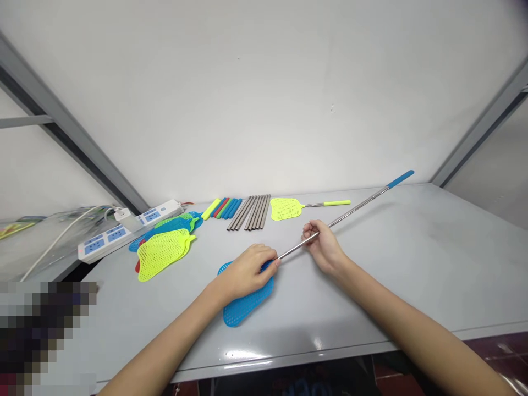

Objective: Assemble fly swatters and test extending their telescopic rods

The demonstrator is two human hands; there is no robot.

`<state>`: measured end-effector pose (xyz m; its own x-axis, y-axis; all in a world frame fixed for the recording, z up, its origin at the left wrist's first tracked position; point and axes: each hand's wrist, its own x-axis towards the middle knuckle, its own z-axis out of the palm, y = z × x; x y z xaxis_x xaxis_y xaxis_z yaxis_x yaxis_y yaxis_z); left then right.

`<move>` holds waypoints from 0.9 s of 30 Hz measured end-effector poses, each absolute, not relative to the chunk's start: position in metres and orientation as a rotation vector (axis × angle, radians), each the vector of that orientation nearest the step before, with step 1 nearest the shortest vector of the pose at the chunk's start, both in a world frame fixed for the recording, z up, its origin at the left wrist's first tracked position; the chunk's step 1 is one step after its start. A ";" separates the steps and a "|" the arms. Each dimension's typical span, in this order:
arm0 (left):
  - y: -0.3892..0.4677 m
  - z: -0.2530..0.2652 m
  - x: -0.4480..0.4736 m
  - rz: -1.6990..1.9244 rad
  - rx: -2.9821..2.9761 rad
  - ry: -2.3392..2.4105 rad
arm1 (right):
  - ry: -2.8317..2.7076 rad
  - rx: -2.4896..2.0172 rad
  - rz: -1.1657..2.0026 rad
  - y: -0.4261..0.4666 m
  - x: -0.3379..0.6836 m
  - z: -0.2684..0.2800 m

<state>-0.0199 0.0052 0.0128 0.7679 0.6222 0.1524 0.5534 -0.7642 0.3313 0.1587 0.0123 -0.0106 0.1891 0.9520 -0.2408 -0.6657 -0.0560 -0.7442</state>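
A blue fly swatter (pixel 247 303) with a long, extended metal rod slants up to the right over the grey table. Its blue grip (pixel 401 179) is at the far end of the rod. My left hand (pixel 252 268) is closed over the swatter's head where the rod joins it, hiding part of the mesh. Farther along, the fingers of my right hand (pixel 320 245) curl around the metal rod. Behind my hands lies a yellow-green swatter (pixel 286 209) with a short rod and a yellow grip.
Several metal tubes (pixel 258 213) and coloured grips (pixel 226 208) lie in rows near the wall. Loose swatter heads (pixel 163 254) in yellow, blue, green and red are stacked at left. Beside them rests a white power strip (pixel 124 236) with a plugged-in cable. The table's front edge (pixel 289 360) runs below my arms.
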 end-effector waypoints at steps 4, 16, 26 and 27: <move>0.002 0.015 -0.022 0.286 2.686 0.916 | -0.177 -0.744 1.514 0.018 0.166 -0.009; -0.005 0.017 -0.025 0.174 2.681 0.898 | -0.075 -0.633 1.559 0.021 0.183 0.000; 0.001 0.007 -0.027 0.233 2.707 0.921 | -0.104 -0.666 1.483 0.017 0.185 -0.005; -0.001 0.006 -0.026 0.259 2.705 0.928 | -0.116 -0.660 1.456 0.015 0.183 -0.005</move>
<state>-0.0260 -0.0008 0.0064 0.7788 0.6221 0.0808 0.5738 -0.7585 0.3088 0.1835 0.0152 -0.0048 0.1428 0.9387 -0.3138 -0.8774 -0.0267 -0.4791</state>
